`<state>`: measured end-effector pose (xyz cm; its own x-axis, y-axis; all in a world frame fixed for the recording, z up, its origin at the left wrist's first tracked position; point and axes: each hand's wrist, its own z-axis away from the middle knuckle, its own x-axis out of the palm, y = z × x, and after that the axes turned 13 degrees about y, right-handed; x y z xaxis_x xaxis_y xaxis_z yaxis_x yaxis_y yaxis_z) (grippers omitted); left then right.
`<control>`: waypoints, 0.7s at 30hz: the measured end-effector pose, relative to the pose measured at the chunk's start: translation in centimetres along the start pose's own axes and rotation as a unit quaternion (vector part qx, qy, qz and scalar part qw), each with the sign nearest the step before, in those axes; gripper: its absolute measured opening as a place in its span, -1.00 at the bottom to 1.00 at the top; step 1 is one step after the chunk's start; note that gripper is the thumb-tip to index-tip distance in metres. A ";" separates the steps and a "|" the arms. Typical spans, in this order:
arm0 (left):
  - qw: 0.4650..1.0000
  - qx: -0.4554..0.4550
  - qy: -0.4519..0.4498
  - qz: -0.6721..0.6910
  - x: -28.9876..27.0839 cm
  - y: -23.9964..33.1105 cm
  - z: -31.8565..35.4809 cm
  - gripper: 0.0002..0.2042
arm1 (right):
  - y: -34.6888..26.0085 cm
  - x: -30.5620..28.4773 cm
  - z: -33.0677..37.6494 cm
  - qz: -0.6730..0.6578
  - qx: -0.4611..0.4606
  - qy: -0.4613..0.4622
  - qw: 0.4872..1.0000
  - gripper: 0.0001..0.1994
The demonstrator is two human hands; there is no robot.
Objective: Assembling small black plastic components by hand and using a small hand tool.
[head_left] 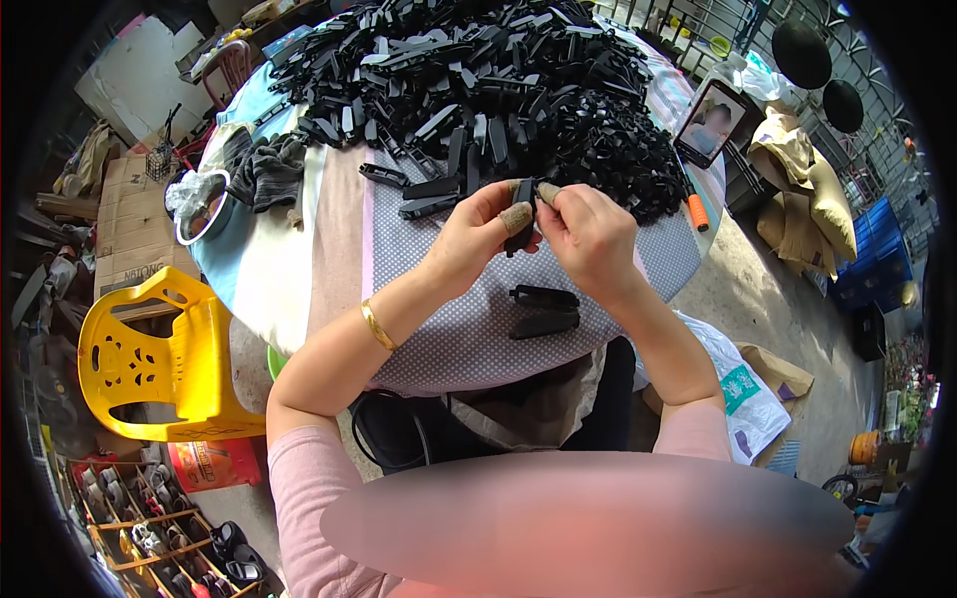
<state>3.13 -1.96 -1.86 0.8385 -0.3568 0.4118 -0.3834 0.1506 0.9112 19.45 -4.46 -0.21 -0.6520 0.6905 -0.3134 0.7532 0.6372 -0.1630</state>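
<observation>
1. Left hand (478, 221) has its fingers wrapped around a slim black plastic casing (519, 237), roughly upright above the cloth-covered surface (449, 344).
2. Right hand (592, 241) has thumb and finger pinched together right by the casing's upper end; honestly can't tell if anything's between them.
3. Two similar black pieces (544, 324) lie nearer the person.
4. Huge messy heap of black plastic parts (449, 85) past the hands.

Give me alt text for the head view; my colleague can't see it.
A person's left hand holds a black part over a cloth-covered table, the right hand curled close beside its upper end. Beyond the hands is a large heap of black pieces; two more pieces lie nearer the person.
</observation>
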 end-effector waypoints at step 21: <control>0.819 0.243 0.105 -0.510 0.9 -0.5 1.2 -0.83 | 0.4 0.7 3.1 -0.017 0.010 -0.223 0.975 -0.87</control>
<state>3.62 -3.44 -1.91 0.8472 0.1045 -0.5209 0.4907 -0.5295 0.6919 19.57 -4.72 -3.38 -0.5770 0.4496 -0.6819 0.7366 0.6471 -0.1966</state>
